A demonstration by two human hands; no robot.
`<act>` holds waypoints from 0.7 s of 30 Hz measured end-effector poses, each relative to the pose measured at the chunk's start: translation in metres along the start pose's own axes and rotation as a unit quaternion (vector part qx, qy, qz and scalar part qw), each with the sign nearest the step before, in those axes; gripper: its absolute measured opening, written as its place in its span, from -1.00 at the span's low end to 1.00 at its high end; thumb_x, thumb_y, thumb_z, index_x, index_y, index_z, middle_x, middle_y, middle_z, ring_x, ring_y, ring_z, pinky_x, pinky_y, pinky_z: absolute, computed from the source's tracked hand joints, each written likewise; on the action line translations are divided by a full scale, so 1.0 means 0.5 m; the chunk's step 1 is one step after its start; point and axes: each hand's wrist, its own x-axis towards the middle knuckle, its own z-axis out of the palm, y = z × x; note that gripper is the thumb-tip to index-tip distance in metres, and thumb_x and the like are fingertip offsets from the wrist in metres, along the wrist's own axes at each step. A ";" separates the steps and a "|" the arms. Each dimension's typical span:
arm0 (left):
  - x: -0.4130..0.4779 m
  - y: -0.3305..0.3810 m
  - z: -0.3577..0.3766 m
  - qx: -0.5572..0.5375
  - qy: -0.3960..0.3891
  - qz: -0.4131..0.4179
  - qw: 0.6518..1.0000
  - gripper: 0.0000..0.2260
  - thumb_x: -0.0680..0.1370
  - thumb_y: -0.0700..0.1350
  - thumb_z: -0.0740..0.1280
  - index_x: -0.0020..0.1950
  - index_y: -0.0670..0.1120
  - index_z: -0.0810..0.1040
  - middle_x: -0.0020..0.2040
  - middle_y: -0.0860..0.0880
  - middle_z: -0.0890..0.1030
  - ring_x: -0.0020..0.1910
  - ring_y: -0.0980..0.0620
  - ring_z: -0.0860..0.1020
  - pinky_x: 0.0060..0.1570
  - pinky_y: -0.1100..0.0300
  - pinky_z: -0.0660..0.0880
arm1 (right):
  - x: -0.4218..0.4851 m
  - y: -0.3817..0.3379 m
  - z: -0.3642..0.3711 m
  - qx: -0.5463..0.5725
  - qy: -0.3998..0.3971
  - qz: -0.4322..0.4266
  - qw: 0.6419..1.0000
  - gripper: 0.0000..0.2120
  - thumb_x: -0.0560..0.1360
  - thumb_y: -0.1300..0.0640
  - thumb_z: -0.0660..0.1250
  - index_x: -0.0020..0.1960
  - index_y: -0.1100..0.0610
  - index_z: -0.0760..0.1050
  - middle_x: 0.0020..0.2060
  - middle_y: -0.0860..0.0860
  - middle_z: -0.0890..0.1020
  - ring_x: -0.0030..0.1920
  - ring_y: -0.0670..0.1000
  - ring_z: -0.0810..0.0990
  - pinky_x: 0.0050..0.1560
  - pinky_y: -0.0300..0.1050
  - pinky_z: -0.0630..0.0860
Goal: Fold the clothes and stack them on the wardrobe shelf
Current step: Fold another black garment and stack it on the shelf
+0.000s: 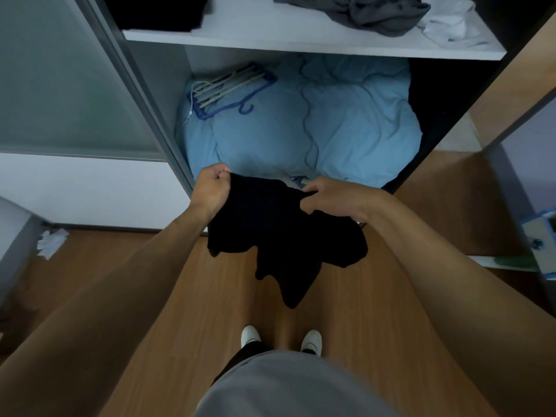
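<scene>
Two white shoes (281,341) are poking out below the hem of my grey shirt (288,386), planted on a smooth wooden floor (376,341) with a warm, streaky grain. Above them I am holding a black garment (282,236) in the air in front of the open wardrobe. Its cloth looks soft and matte, and it is hanging in uneven, pointed folds, so I cannot tell what kind of garment it is.

I am closing my left hand (212,189) into a fist around the garment's upper left corner. My right hand (329,198) is pinching the top edge farther along, with the fingers curled tight into the fabric.

Beyond my hands, a puffy light-blue duvet (331,121) is filling the bottom of the wardrobe, its surface quilted into rounded, rumpled mounds. A bundle of hangers (228,88) is lying on its left side, blue plastic hooks and pale straight bars pressed together.

Higher up, a flat white shelf (270,31) is carrying a crumpled grey garment (379,13), a wrinkled white one (451,25) beside it at the right, and a dark pile (162,10) at the left. A frosted sliding door (60,85) is standing at the left, and a scrap of crumpled white paper (51,242) is lying on the floor near its base.
</scene>
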 end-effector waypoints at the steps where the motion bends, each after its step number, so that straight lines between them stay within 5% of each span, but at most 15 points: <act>1: 0.001 0.009 0.005 0.005 -0.005 0.008 1.000 -0.72 0.58 -0.29 0.11 -0.23 -0.13 0.54 -0.29 -0.07 0.50 -0.30 0.07 0.47 -0.26 0.21 0.40 | 0.002 0.005 0.005 0.023 -0.004 0.018 1.000 -0.65 0.27 0.08 0.36 0.02 0.14 0.64 -0.29 0.02 0.64 -0.30 -0.02 0.60 -0.29 -0.18 0.46; 5: 0.013 0.038 0.020 0.062 -0.036 0.024 0.997 -0.73 0.57 -0.30 0.13 -0.16 -0.07 0.57 -0.13 -0.04 0.60 -0.04 -0.01 0.56 0.07 0.18 0.46 | 0.000 0.009 0.022 0.089 -0.085 0.047 0.991 -0.81 0.21 0.17 0.33 -0.20 0.11 0.63 -0.26 0.09 0.59 -0.25 0.07 0.55 -0.28 -0.13 0.42; 9: 0.015 0.060 0.046 0.098 -0.057 0.024 0.993 -0.70 0.55 -0.32 0.12 -0.18 -0.01 0.56 -0.10 -0.03 0.62 0.08 -0.10 0.59 0.30 0.00 0.43 | 0.001 0.004 0.026 0.118 -0.116 0.050 0.985 -0.60 0.22 0.21 0.31 0.04 0.27 0.60 -0.27 0.09 0.58 -0.34 0.02 0.54 -0.40 -0.22 0.44; 13: 0.001 0.081 0.080 0.080 -0.083 -0.009 0.993 -0.70 0.56 -0.32 0.17 -0.13 0.00 0.60 0.06 -0.13 0.65 0.17 -0.12 0.56 0.33 -0.04 0.41 | 0.007 0.003 0.024 0.145 -0.111 0.036 0.983 -0.51 0.23 0.23 0.31 0.16 0.32 0.53 -0.16 0.14 0.58 -0.15 0.13 0.53 -0.21 -0.11 0.45; 15: -0.011 0.096 0.098 -0.081 -0.126 -0.077 0.986 -0.86 0.51 -0.29 0.31 -0.11 -0.09 0.62 -0.02 -0.09 0.63 -0.01 -0.01 0.60 0.13 0.14 0.53 | 0.010 0.003 0.019 0.165 -0.106 0.024 0.980 -0.59 0.24 0.24 0.30 0.08 0.22 0.61 -0.17 0.13 0.61 -0.13 0.13 0.54 -0.19 -0.11 0.46; 16: -0.018 0.105 0.110 -0.212 -0.139 -0.134 0.958 -0.96 0.47 -0.24 0.37 -0.13 -0.12 0.59 -0.11 -0.08 0.61 -0.16 0.04 0.60 -0.06 0.22 0.56 | 0.011 0.004 0.017 0.176 -0.104 0.019 0.979 -0.63 0.24 0.24 0.31 0.03 0.16 0.63 -0.18 0.11 0.62 -0.14 0.12 0.56 -0.19 -0.13 0.48; 18: -0.045 0.109 0.126 -0.350 -0.152 -0.250 0.890 -0.87 0.56 -0.10 0.36 -0.16 -0.10 0.51 -0.29 -0.05 0.58 -0.40 0.09 0.57 -0.33 0.30 0.52 | 0.016 0.009 0.014 0.196 -0.097 0.019 0.976 -0.65 0.24 0.24 0.32 0.00 0.11 0.66 -0.23 0.07 0.64 -0.16 0.09 0.59 -0.20 -0.14 0.51; 21: -0.077 0.066 0.132 -0.361 -0.195 -0.285 0.866 -0.66 0.67 -0.14 0.16 -0.30 -0.07 0.49 -0.46 0.03 0.53 -0.51 0.14 0.53 -0.44 0.33 0.48 | 0.022 0.021 0.015 0.220 -0.088 0.025 0.971 -0.60 0.24 0.25 0.30 0.08 0.19 0.59 -0.23 0.07 0.64 -0.19 0.06 0.60 -0.21 -0.16 0.53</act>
